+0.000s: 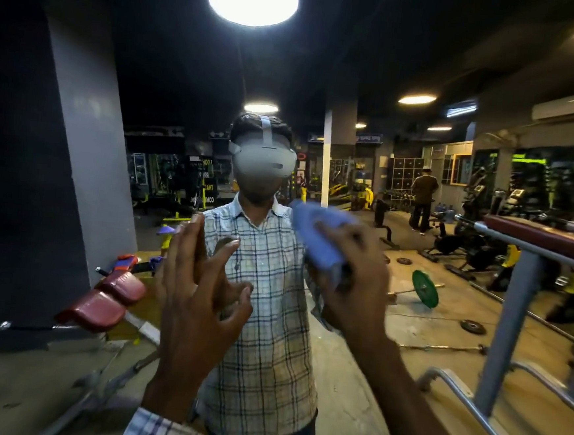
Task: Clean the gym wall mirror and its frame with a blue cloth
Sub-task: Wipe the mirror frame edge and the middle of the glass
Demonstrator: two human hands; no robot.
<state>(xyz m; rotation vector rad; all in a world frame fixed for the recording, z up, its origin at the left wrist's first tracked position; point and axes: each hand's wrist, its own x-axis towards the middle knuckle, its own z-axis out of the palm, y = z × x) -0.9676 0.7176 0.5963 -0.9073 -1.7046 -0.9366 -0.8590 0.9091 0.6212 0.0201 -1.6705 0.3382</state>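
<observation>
Against the mirror (pixel 173 71), just ahead of both hands, I judge I am mid-wipe on the glass. My right hand (pixel 354 281) is clamped on the blue cloth (pixel 314 240) and presses it to the surface. Beside it my left hand (pixel 198 279) is spread and holds nothing, its fingertips seemingly on the glass. The next move calls for steady overlapping strokes outward, then the frame, which I cannot see. No container shows near my hands.

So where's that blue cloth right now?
In the head view it sits just right of centre: the blue cloth is gripped in the right hand, held up at the mirror beside the reflected checked shirt.
</observation>
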